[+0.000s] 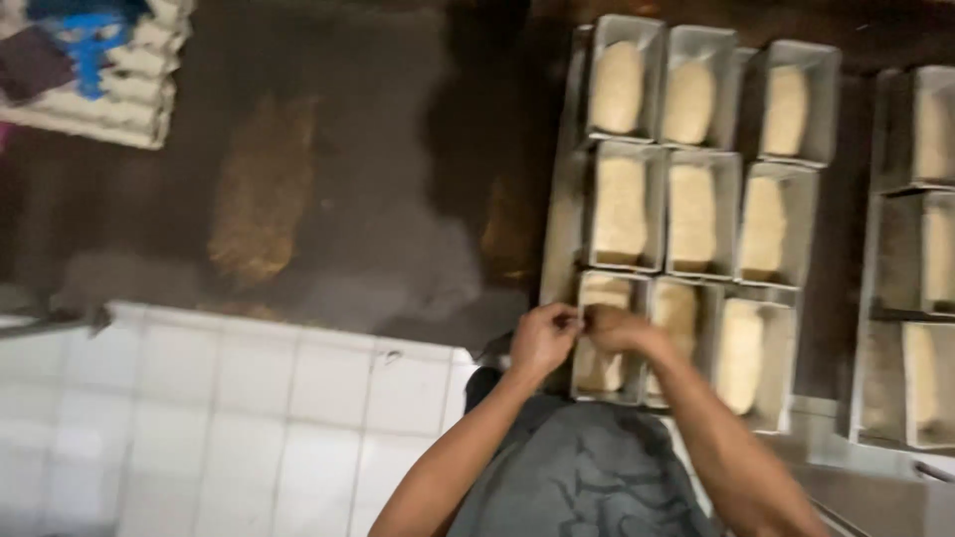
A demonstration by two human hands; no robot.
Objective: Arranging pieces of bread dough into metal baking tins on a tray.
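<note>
Metal tins: nine loaf pans [693, 209] in three rows on a dark surface, each holding pale dough.
Near-left pan [607, 338]: closest row, directly under both hands.
Left hand [542, 338]: fingers curled, pinching at something small over the pan rim (object itself blurred, cannot tell what).
Right hand [617, 326]: likewise pinched, fingertips touching the left's.
Step in hand: apparently adjusting the dough [600, 363] or pan edge.
Next move: likely calls for a steady, light touch.
Surroundings: white tiled counter [249, 418]; further pans [920, 259] at right.

Head camera looks steeply down — close over hands [582, 333], loaf tins [696, 219].
</note>
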